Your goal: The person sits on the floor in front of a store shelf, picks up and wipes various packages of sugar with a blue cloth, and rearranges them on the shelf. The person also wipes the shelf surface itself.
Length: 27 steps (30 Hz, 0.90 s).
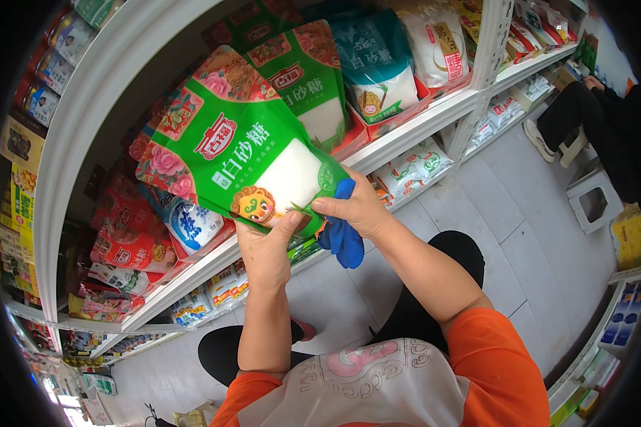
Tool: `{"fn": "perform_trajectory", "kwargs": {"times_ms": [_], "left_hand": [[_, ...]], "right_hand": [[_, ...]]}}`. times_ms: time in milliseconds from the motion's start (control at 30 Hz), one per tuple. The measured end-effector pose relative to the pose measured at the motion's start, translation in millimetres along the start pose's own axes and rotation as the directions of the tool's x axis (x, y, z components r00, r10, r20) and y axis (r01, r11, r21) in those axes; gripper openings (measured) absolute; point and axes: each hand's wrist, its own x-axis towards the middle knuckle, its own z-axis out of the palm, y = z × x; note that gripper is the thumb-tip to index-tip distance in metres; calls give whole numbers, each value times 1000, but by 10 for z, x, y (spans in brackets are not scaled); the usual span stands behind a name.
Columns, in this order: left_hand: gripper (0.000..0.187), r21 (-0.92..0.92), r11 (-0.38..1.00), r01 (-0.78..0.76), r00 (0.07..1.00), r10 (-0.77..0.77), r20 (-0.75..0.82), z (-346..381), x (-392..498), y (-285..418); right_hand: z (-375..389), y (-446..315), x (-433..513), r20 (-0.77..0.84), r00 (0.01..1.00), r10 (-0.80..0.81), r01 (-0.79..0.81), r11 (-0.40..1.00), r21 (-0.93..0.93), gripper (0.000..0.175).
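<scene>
A green pouch of white sugar [245,144] with a clear window and a cartoon lion is held up in front of the shelf. My left hand [270,245] grips its lower left corner, thumb on the front. On its lower right side, my right hand [352,205] has its thumb pressed to the front. A blue cloth or glove with an orange edge [344,229] hangs from under my right hand. Behind the pouch stands a similar green sugar pouch [310,85], and a teal sugar bag [376,58] is to its right.
Red bags [131,237] and a blue-and-white bag [192,224] sit in display boxes along the white metal shelf [406,133]. More packages [414,163] lie on the lowest shelf. At right, a seated person [593,117] is near a white plastic stool [595,200]. Another shelf [593,331] curves along the lower right.
</scene>
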Motion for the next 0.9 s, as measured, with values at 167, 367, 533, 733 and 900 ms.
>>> {"fn": "perform_trajectory", "kwargs": {"times_ms": [167, 367, 533, 733, 900], "left_hand": [[61, 23, 1000, -12, 1000, 12, -17, -28, -15, 0], [62, 62, 996, -65, 997, 67, -31, -55, -28, -35], [63, 86, 993, -75, 995, 81, -64, -58, -53, -54], [61, 64, 996, -65, 996, 69, -53, -65, -64, -47], [59, 62, 996, -64, 996, 67, -56, -61, -62, -44]], "right_hand": [[-8, 41, 11, 25, 999, -25, 27, 998, -52, 62], [-4, 62, 15, 31, 999, -27, 30, 995, -92, 64], [5, 64, 15, 41, 999, -29, 32, 996, -85, 63], [6, 78, 19, 43, 999, -31, 35, 994, -104, 62], [7, 82, 21, 34, 999, -24, 27, 995, -99, 62]]}}
